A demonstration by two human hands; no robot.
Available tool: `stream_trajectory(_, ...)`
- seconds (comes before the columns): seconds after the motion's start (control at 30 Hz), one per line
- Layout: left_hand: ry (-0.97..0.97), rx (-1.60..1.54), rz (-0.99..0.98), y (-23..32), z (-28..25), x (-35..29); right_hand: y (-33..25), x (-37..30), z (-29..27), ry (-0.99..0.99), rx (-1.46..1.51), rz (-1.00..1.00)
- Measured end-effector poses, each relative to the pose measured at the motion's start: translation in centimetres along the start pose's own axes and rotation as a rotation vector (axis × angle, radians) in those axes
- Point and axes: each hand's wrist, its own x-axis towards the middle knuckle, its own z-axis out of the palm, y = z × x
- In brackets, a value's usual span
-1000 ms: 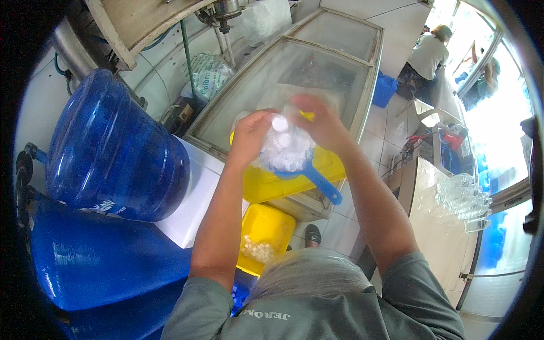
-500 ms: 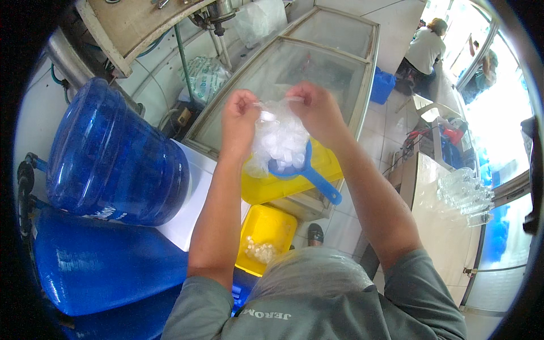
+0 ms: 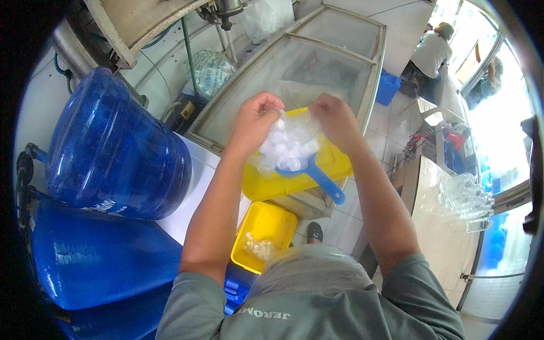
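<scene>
A clear plastic bag [image 3: 290,141] full of white, ice-like pieces hangs between my hands. My left hand [image 3: 258,120] pinches the left side of its mouth, and my right hand [image 3: 336,120] grips the right side with fingers closed. Below the bag, a blue dipper [image 3: 326,184] points its handle toward the lower right; its bowl is mostly hidden by the bag. Both rest over a yellow tray or lid [image 3: 258,186] on top of the glass-topped chest freezer [image 3: 260,71]. Lower down, a yellow bin [image 3: 272,221] holds small white pieces at its bottom.
Large blue water jugs [image 3: 113,153] stand at my left beside a white surface [image 3: 198,181]. Clear plastic bottles [image 3: 464,198] lie on a counter [image 3: 436,226] at the right. Another person [image 3: 432,54] sits at the far right, near a blue container [image 3: 387,88].
Both hands have shifted slightly right, and my left hand is a bit lower. The bag's mouth is bunched more between them. The dipper stays beneath the bag.
</scene>
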Motion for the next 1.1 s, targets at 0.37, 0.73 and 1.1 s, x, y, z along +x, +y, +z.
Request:
stream_trajectory(0.37, 0.028, 0.195, 0.169, 1.5, 0.2, 0.5, -2.3, 1.3, 1.1, 0.203, 0.165, -0.055)
stream_trajectory(0.73, 0.032, 0.164, 0.074, 3.6, -0.6, 0.5, -2.9, 1.3, 1.6, 0.208, 0.189, -0.236)
stream_trajectory(1.1, 0.152, 0.066, 0.075, 4.9, 0.2, 1.5, -3.5, 0.0, 2.3, 0.056, 0.55, -0.089)
